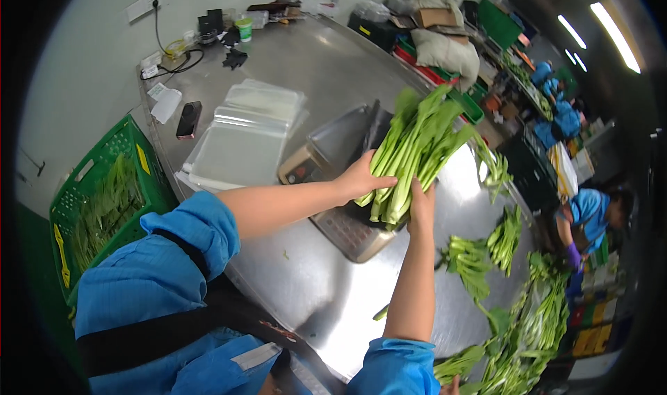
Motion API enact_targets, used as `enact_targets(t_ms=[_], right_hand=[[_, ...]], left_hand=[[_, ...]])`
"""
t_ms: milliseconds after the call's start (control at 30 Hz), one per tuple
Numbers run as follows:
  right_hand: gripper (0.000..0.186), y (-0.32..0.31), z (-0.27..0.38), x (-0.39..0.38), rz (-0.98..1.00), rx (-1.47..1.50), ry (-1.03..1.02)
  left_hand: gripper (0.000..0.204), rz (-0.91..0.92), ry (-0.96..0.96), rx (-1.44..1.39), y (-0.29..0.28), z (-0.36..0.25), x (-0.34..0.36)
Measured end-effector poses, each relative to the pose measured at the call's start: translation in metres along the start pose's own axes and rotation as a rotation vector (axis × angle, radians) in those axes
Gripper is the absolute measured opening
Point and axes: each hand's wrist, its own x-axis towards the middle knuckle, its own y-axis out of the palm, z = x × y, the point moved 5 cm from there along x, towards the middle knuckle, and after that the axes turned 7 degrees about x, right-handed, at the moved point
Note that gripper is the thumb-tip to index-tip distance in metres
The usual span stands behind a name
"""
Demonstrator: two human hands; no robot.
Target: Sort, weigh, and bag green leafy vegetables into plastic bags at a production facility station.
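Between my two hands is a thick bunch of leafy greens [413, 148] with pale green stalks, its cut ends toward me and its leaves pointing away. My left hand [363, 179] grips the stalks from the left side. On the right, near the cut ends, my right hand [422, 204] is closed around them. A weighing scale [358, 236] with a keypad lies under the bunch on the steel table [278, 256]. The bunch and my hands hide part of the scale.
Clear plastic bags [240, 141] are stacked left of the scale, near a phone [188, 120]. A green crate [149, 179] of greens stands at the left. More greens [528, 332] lie along the right edge. Another person's hand [451, 387] shows at the bottom; a co-worker [589, 218] is farther right.
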Motion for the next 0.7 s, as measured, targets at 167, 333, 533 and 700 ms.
enact_targets(t_ms=[167,333,533,700], right_hand=[[0.065,-0.008,-0.045,0.033,-0.185,-0.762,-0.260],[0.045,0.022,-0.057,0.005,-0.043,-1.104,-0.352],[0.034,-0.028,-0.036,-0.074,-0.409,-0.519,-0.386],[0.054,-0.197,-0.105,-0.241,-1.204,-0.825,-0.159]], left_hand=[[0.042,0.690,-0.049,1.183,-0.059,0.038,0.027],[0.028,0.567,0.945,1.510,-0.085,0.026,0.066],[0.012,0.513,0.931,1.102,-0.025,0.022,0.019],[0.014,0.259,0.910,0.764,0.022,-0.012,-0.053]])
